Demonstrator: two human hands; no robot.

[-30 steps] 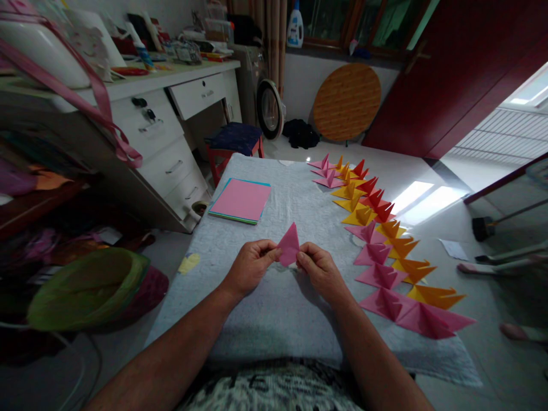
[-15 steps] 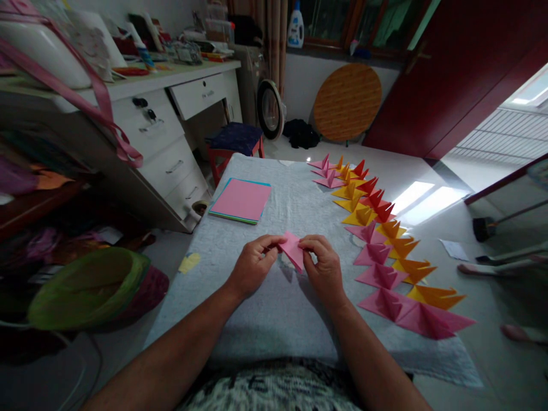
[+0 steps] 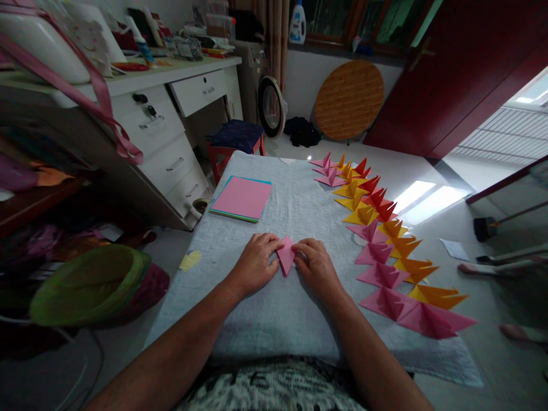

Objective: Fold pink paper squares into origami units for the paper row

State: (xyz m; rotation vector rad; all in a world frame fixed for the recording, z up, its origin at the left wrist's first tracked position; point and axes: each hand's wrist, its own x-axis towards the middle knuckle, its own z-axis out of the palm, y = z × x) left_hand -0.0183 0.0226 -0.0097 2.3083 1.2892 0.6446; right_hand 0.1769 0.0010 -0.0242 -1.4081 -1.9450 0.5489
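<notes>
A small folded pink paper piece (image 3: 285, 255) lies flat on the grey cloth-covered table (image 3: 295, 319), its point toward me. My left hand (image 3: 254, 264) presses its left edge with curled fingers. My right hand (image 3: 314, 265) presses its right edge, fingers bent down on it. Both hands rest on the cloth, close together.
A stack of square papers, pink on top (image 3: 242, 198), lies at the table's far left. A long row of folded pink, yellow and red paper shapes (image 3: 377, 245) runs down the right side. White drawers (image 3: 171, 148) and a green-lined bin (image 3: 85, 285) stand to the left.
The pink piece was held up in the air between both hands. It has been turned over and laid down on the cloth, with both hands now pressing it flat.
</notes>
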